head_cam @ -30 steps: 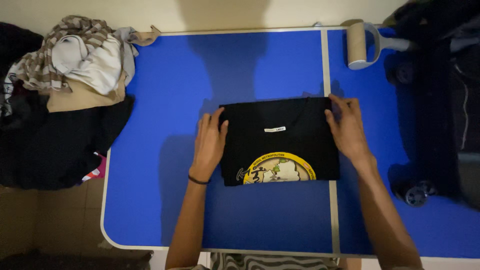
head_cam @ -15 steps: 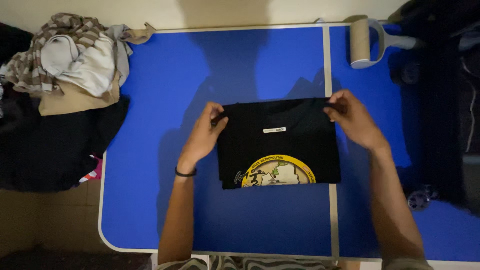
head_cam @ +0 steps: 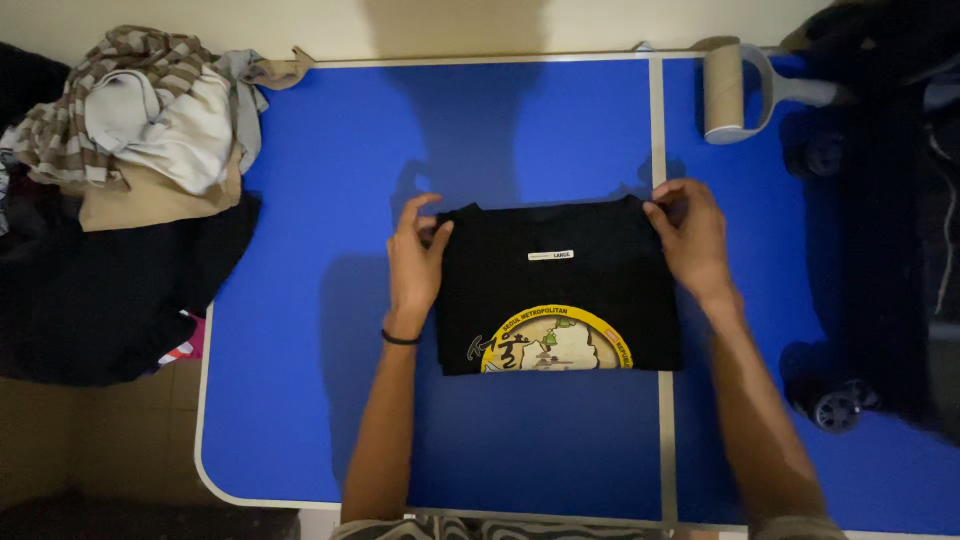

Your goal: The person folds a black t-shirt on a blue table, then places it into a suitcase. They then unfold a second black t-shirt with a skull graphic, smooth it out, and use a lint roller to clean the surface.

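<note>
The folded black T-shirt (head_cam: 560,290) lay flat near the middle of the blue table (head_cam: 330,330), collar edge away from the person, its small white neck label facing up and a round yellow-rimmed print showing along the near edge. Its right side overlapped the pale seam strip (head_cam: 656,130) that ran across the tabletop.

The left hand (head_cam: 415,262) stood at the far left corner of the shirt. Its thumb and forefinger were closed to a pinch at that corner (whether cloth actually sat between them could not be told from this view). The right hand (head_cam: 692,238) sat at the far right corner, its fingers curled and pinched on the collar edge.

Compared with half a second earlier, both hands had dropped lower and closer to the tabletop, and the far edge of the shirt, then slightly raised between the pinches, lay flat again. A second earlier both hands had rested with fingers extended along the shirt's sides. The fold therefore appeared squared and settled.

Outward from the shirt, a pile of mixed clothes (head_cam: 140,130) covered the far left corner of the table, a lint roller (head_cam: 728,92) lay at the far right, and a dark wheeled case (head_cam: 880,220) occupied the right end.
</note>
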